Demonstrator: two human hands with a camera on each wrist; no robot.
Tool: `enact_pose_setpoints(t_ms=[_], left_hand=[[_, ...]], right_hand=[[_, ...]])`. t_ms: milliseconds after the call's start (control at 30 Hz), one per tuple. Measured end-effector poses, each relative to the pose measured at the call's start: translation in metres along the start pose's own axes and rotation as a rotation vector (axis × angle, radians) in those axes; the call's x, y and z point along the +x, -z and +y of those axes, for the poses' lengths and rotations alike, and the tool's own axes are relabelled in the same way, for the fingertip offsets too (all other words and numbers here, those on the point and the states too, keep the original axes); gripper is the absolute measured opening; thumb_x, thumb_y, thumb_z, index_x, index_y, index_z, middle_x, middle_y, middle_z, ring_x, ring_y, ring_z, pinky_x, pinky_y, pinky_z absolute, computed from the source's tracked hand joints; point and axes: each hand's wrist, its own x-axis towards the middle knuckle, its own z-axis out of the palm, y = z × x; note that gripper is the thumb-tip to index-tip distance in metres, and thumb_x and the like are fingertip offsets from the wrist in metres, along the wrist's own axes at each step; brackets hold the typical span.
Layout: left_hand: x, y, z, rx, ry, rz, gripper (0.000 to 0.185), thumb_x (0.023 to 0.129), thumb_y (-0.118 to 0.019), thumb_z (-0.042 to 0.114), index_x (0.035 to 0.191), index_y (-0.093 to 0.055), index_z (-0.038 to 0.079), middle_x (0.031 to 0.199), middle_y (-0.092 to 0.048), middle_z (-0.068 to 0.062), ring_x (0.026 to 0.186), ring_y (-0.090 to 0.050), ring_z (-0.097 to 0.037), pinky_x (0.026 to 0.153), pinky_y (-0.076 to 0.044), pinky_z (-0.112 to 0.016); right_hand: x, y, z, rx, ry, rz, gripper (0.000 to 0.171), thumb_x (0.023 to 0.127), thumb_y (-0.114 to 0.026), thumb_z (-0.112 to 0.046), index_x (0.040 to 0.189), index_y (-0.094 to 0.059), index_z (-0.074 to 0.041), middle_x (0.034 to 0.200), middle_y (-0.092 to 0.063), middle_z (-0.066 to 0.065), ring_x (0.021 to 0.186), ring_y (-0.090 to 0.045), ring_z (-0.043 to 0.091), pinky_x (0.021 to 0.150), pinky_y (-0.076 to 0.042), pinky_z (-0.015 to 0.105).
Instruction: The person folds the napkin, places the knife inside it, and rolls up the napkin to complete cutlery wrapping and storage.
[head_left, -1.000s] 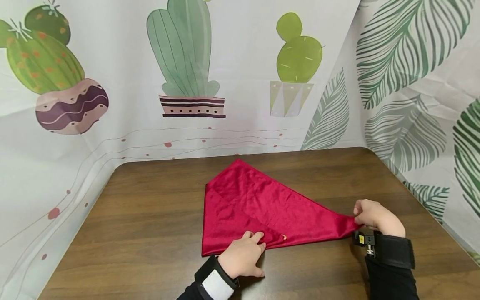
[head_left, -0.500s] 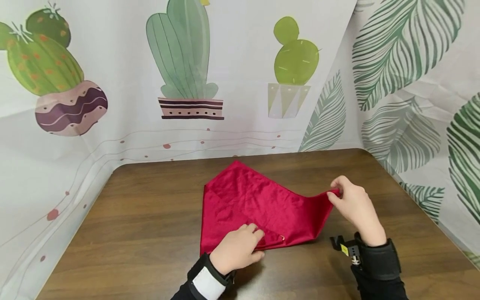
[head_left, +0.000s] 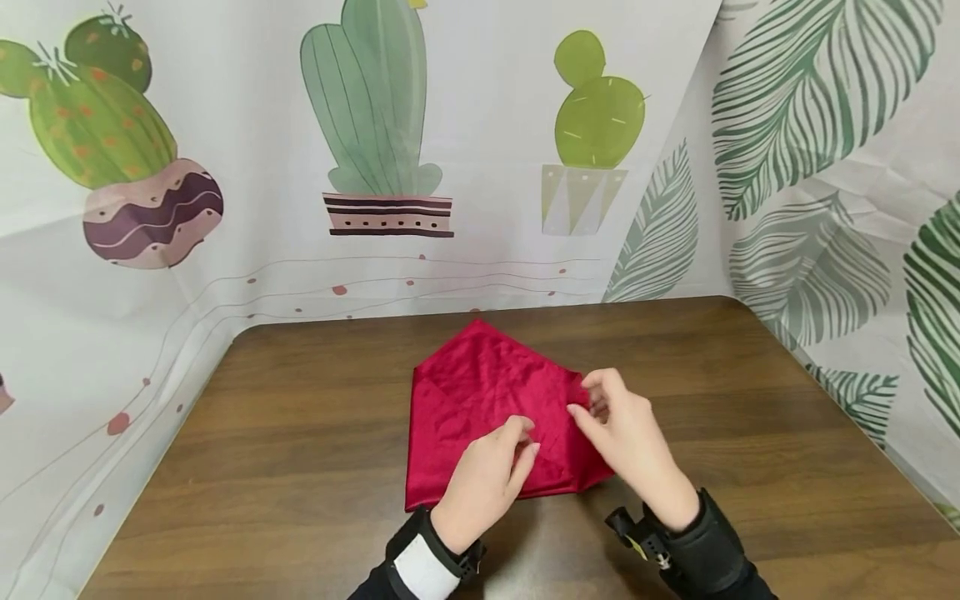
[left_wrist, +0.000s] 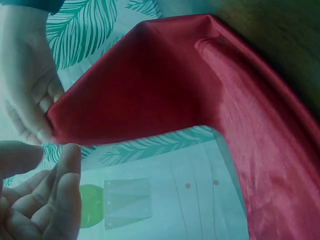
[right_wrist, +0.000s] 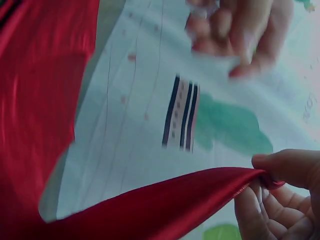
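A red satin cloth lies partly folded on the brown table. My right hand pinches the cloth's right corner between thumb and fingers and holds it raised over the cloth's middle, so the flap arches above the table. The right wrist view shows that pinched corner at the thumb tip. My left hand hovers just above the cloth's near part with fingers relaxed and holds nothing. In the left wrist view, its straight fingers sit just below the lifted corner.
Printed curtains with cacti and leaves close off the table at the back and on both sides. Bare wood shows to the left and right of the cloth. Black wrist straps sit on both forearms.
My right hand has lifted the cloth's right corner off the table and carried it left over the middle. My left hand has risen from the near fold.
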Motion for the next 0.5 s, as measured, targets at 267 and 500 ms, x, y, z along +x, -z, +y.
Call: enact_pose_setpoints(t_ms=[267,500], left_hand=[[-0.001,-0.008,-0.002,-0.039,-0.033,0.024,0.038,0.079,-0.064,0.006,0.111,-0.043,0.001,0.082,-0.062,-0.002,0.057,-0.055,-0.009,0.054,-0.042,-0.015],[-0.002,-0.005,-0.002,-0.056,-0.018,-0.027,0.031,0.078,-0.063,0.003,0.105,-0.047,0.002,0.059,-0.048,0.003,0.047,-0.036,-0.003,0.047,-0.034,-0.011]], right_hand=[[-0.009,-0.015,-0.013,0.115,0.080,-0.153,0.038,0.067,-0.073,0.002,0.092,-0.046,-0.005,0.072,-0.058,-0.001,0.063,-0.057,0.010,0.057,-0.048,0.024],[-0.012,-0.018,-0.017,0.145,0.119,-0.317,0.031,0.074,-0.069,-0.004,0.094,-0.045,-0.007,0.077,-0.060,0.000,0.068,-0.057,0.010,0.058,-0.047,0.024]])
